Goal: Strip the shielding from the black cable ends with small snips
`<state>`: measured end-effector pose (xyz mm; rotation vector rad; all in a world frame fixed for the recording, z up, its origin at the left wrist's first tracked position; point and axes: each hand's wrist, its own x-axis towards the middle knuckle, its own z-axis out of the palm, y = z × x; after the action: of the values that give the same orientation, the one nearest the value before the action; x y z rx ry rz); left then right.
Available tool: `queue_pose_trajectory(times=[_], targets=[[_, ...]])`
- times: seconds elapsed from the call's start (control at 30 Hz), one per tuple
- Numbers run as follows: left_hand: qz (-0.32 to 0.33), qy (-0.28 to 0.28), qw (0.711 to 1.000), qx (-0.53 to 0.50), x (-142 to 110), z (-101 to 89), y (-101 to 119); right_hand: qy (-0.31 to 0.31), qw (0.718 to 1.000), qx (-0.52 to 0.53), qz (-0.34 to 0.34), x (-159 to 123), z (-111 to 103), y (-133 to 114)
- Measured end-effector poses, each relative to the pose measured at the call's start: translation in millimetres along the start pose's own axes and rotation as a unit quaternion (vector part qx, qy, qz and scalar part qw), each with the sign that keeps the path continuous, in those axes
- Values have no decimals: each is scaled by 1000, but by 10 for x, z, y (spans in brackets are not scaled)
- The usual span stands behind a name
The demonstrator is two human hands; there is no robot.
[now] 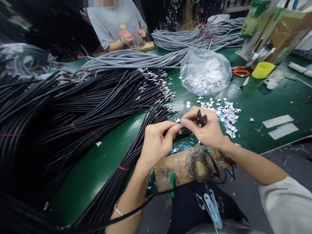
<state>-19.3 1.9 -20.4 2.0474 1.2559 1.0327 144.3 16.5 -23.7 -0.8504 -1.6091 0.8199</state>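
Observation:
My left hand (159, 139) is closed, thumb and forefinger pinching a small cable end whose silvery tip shows between the two hands. My right hand (206, 126) meets it there, thumb and forefinger pinched on the same tip. A dark brown, folded-looking piece (201, 118) sticks up from the right palm; its kind is unclear. Just left of my left hand lies a bundle of black cables (136, 146) tied with a red band, its stripped ends beside my fingers. One black cable (129, 214) crosses my left forearm toward a green clip (172, 184).
Foil scraps (227, 116) lie right of my hands, before a clear plastic bag (206, 72) of scraps. A wooden board with a round metal fixture (200, 167) sits below. Grey cables (137, 58), orange-handled scissors (240, 71) and a co-worker (117, 23) are farther back.

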Motion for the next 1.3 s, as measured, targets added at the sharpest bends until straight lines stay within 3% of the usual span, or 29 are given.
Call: queue_pose_trajectory(times=[0.07,0.23,0.37,0.47,0.6,0.8,0.9,1.13,1.3], targets=[[-20,-26,999,6,0,4,-10,-8,999,-38,-35,3,-5,21],[-53,-45,997,-45,25,-30,-54,-38,997,48,48,47,-6,88],[-50,-39,996,-68,26,-36,-70,-23,998,-56,4,45,-16,79],[-46,12,994,-103,14,-14,-72,-3,993,-113,-38,27,-21,44],[-25,92,989,-111,3,3,-56,5,993,-106,-60,1,-20,-5],[52,230,972,-10,-5,6,6,8,996,-84,14,-30,-21,-37],[64,280,958,26,-15,8,44,-22,995,-100,-2,-36,-18,-50],[41,303,950,62,-45,21,96,-62,991,-120,-21,-56,27,-73],[60,302,947,96,-58,52,98,-45,993,-105,-27,-70,58,-42]])
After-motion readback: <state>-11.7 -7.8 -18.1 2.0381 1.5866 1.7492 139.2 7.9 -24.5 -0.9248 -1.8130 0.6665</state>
